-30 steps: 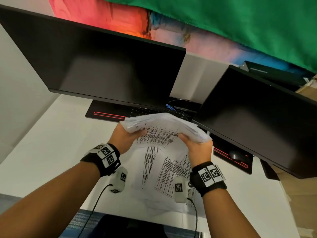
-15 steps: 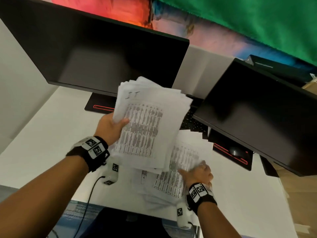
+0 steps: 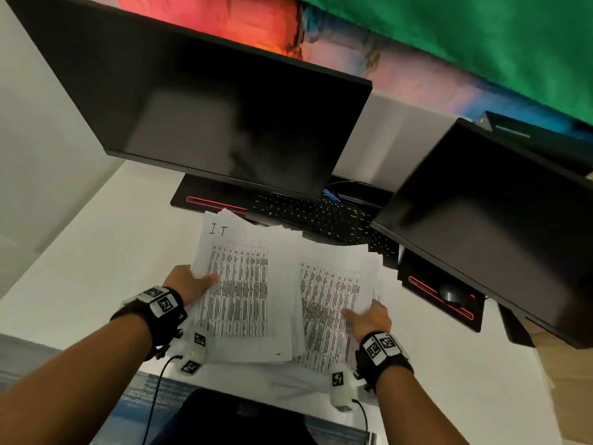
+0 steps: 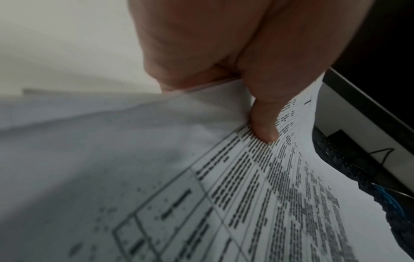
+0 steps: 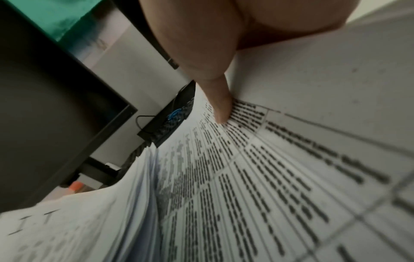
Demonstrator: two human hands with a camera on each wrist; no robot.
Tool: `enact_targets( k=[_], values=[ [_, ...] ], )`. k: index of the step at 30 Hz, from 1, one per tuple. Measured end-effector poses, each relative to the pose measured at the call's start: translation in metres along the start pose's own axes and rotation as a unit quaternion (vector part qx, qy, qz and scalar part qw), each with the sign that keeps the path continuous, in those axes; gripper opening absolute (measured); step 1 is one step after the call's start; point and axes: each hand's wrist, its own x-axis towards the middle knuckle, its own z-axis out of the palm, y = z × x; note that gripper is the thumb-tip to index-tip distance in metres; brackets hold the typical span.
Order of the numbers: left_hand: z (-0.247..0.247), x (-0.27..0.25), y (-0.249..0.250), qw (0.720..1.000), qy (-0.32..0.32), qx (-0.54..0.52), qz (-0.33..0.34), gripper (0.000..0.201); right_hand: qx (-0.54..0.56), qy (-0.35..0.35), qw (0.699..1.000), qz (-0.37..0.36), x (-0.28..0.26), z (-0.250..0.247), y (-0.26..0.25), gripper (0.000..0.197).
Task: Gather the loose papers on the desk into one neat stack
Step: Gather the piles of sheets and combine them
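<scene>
My left hand point(image 3: 192, 284) grips a thick bundle of printed papers point(image 3: 244, 284) by its left edge, thumb on top; "I.T" is handwritten at its head. The left wrist view shows that thumb point(image 4: 262, 124) pressed on the top sheet point(image 4: 246, 195). To the right, partly under the bundle, lie more printed sheets point(image 3: 330, 300). My right hand point(image 3: 369, 319) holds their right edge, thumb on top and fingers hidden beneath. In the right wrist view the thumb point(image 5: 219, 106) presses a table-printed sheet point(image 5: 280, 177), and the bundle's fanned edges point(image 5: 139, 186) rise at the left. A few sheets point(image 3: 288, 383) stick out at the desk's front edge.
Two dark monitors point(image 3: 224, 123) point(image 3: 497, 226) hang over the white desk point(image 3: 96, 252). A black keyboard point(image 3: 321, 216) lies just beyond the papers, on a red-trimmed mat point(image 3: 211, 200). A mouse point(image 3: 449, 292) sits at the right. Something dark point(image 3: 240, 419) stands at the desk's front edge.
My left hand has brought the bundle down from the air to lie low beside the right-hand sheets. My right hand has shifted to those sheets' right edge.
</scene>
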Motion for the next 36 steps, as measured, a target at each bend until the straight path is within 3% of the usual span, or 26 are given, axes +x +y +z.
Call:
enact_targets(
  k=[6, 10, 12, 16, 20, 22, 24, 29, 30, 32, 33, 36],
  values=[
    [-0.004, 0.000, 0.002, 0.999, 0.010, 0.024, 0.018, 0.040, 0.002, 0.092, 0.989, -0.118, -0.030, -0.058, -0.041, 0.026],
    [0.000, -0.001, 0.003, 0.999, 0.002, 0.034, 0.022, 0.039, 0.083, 0.181, 0.950, -0.239, -0.056, -0.128, -0.079, 0.022],
    [0.001, -0.003, 0.003, 0.999, -0.005, 0.038, 0.020, 0.040, 0.118, 0.169, 0.939, -0.274, -0.061, -0.145, -0.089, 0.020],
    [0.003, -0.007, 0.000, 0.998, -0.017, 0.047, 0.035, 0.038, 0.199, 0.099, 0.941, -0.254, -0.066, -0.140, -0.088, 0.020],
    [0.005, -0.009, -0.004, 0.998, -0.024, 0.036, 0.040, 0.034, 0.314, 0.006, 0.926, -0.209, -0.072, -0.105, -0.091, 0.006],
    [0.006, -0.011, -0.003, 0.998, -0.027, 0.027, 0.041, 0.035, 0.319, -0.026, 0.931, -0.174, -0.066, -0.077, -0.091, 0.014],
    [0.006, -0.010, -0.001, 0.999, -0.026, 0.000, 0.031, 0.044, 0.297, -0.053, 0.945, -0.126, -0.054, -0.050, -0.089, 0.017],
    [0.009, -0.007, 0.003, 0.990, -0.029, -0.127, -0.052, 0.090, 0.065, -0.111, 0.975, -0.180, -0.043, 0.023, -0.079, 0.047],
    [0.012, -0.009, 0.004, 0.990, -0.026, -0.135, -0.044, 0.087, 0.019, -0.140, 0.969, -0.203, -0.045, 0.033, -0.076, 0.046],
    [0.016, -0.013, 0.004, 0.998, -0.015, -0.051, 0.024, 0.056, -0.044, -0.145, 0.961, -0.230, -0.042, 0.041, -0.067, 0.039],
    [0.018, -0.013, 0.003, 0.998, -0.003, 0.004, 0.055, 0.044, -0.075, -0.103, 0.969, -0.209, -0.038, 0.036, -0.061, 0.043],
    [0.020, -0.013, 0.001, 0.994, 0.013, 0.060, 0.089, 0.033, -0.142, 0.012, 0.989, -0.041, -0.008, 0.014, -0.031, 0.082]
  ],
)
